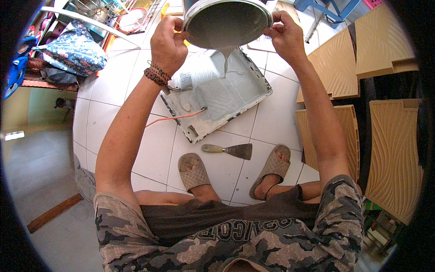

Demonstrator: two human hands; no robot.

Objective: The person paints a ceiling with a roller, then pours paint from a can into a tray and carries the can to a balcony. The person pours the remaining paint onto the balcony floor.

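Both my hands hold a tilted paint bucket (227,23) by its rim, its mouth facing me. My left hand (168,44), with braided bracelets at the wrist, pinches the left side of the rim. On the right side my right hand (286,35) grips the rim with thumb and fingers. Grey paint (226,53) runs from the bucket's lip in a thin stream. Below it lies a paint tray (267,88) with grey paint in it. A flat brush (185,81) rests at the tray's left edge, near a small paint roller with an orange handle (179,116).
On the white tile floor (154,156) a putty knife (233,151) lies between the tray and my sandalled feet. Tan wave-patterned panels (392,149) stand along the right. A floral bag (74,49) and a rack are at the upper left; a blue stool (333,10) is at the upper right.
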